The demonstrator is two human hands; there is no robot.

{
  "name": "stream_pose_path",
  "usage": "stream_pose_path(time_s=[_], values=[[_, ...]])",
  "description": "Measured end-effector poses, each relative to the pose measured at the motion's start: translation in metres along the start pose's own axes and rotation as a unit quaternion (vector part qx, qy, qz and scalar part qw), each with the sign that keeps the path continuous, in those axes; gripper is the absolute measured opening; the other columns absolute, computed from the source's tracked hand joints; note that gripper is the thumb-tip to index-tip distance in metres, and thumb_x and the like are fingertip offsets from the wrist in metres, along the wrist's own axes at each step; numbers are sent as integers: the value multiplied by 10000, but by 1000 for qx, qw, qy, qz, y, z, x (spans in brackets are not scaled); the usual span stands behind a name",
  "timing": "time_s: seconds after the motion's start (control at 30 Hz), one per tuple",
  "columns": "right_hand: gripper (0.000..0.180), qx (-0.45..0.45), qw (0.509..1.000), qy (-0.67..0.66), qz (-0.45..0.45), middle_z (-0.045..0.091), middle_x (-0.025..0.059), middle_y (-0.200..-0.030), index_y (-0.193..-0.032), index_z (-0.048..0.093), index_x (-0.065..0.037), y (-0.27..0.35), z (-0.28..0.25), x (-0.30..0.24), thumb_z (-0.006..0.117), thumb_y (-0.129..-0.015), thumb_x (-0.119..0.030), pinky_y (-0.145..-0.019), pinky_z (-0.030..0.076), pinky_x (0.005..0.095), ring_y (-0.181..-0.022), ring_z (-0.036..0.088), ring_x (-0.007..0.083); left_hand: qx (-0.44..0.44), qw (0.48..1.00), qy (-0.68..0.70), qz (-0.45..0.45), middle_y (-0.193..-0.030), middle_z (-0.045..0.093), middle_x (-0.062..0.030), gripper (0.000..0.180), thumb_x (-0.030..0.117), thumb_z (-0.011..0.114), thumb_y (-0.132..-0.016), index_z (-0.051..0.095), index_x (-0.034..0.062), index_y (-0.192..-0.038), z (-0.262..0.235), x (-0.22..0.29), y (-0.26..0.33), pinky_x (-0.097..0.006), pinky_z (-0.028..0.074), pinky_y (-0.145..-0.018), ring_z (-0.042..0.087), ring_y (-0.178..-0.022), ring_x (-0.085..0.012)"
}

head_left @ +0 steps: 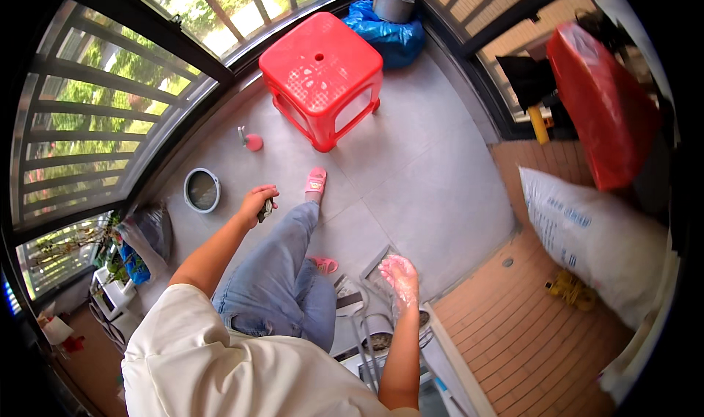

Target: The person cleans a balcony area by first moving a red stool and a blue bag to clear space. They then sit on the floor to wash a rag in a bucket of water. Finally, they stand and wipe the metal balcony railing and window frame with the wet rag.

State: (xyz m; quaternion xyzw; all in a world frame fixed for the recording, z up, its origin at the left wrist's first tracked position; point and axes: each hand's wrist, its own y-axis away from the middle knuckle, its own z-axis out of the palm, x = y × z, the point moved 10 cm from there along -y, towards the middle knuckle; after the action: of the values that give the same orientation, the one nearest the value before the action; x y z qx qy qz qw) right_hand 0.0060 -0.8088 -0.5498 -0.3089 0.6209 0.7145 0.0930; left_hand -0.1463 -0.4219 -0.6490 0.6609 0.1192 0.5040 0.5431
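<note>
My left hand point(258, 198) is closed around a small dark greenish-grey crumpled thing point(266, 211), which pokes out below its fingers. It is held out over the grey floor, to the right of a round grey basin point(202, 190) with murky liquid in it. My right hand point(400, 275) is raised palm up, its fingers loosely apart and nothing visible in them. Something whitish, foam or thin clear film, covers its palm and wrist. Below that hand are a grey tray-like frame point(374, 276) and a pot of dark bits point(378, 339).
A red plastic stool point(320, 63) stands ahead, beside a blue plastic bag point(389, 38) with a grey pot point(394, 8) on it. A pink-based bottle point(254, 143) stands left of it. White sack point(587, 233) and red bag point(601, 109) are at right; plants point(110, 259) at left.
</note>
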Motion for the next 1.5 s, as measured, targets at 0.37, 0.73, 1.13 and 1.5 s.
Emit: stream_pose_path(time_s=[0.37,0.73,1.13,1.5], values=[[258,-91,977,191,35,599,113,-943,-1099,490,16,-177,122,-200,524,-887,-127,-740,517,270,-822,613,173,24,988,152,-25,-707,553,-68,889,287,703,-775,137,-6,-1394,52,115,-161,-274,447,-506,597,-596,-172],[248,-118,979,155,-65,607,106,-906,-1072,512,9,-377,229,-423,523,-857,-115,-702,505,257,-780,608,154,-45,985,157,-45,-747,575,-31,437,250,673,-799,449,87,-1137,74,150,-240,-262,439,-499,523,-529,-126],[244,-136,984,90,-76,599,124,-930,-1090,503,27,-570,228,-567,495,-855,-37,-704,528,256,-800,617,178,83,971,207,-88,-775,575,-23,349,262,644,-801,513,80,-1068,30,113,-194,-257,432,-485,529,-570,-122],[523,-193,916,-351,-10,228,192,-1417,-1357,227,13,-766,348,-673,374,-936,-261,-1039,287,472,-1293,263,344,411,900,-143,25,-717,537,-14,196,-27,617,-755,531,27,-924,91,245,-142,-209,406,-539,494,-596,-73]])
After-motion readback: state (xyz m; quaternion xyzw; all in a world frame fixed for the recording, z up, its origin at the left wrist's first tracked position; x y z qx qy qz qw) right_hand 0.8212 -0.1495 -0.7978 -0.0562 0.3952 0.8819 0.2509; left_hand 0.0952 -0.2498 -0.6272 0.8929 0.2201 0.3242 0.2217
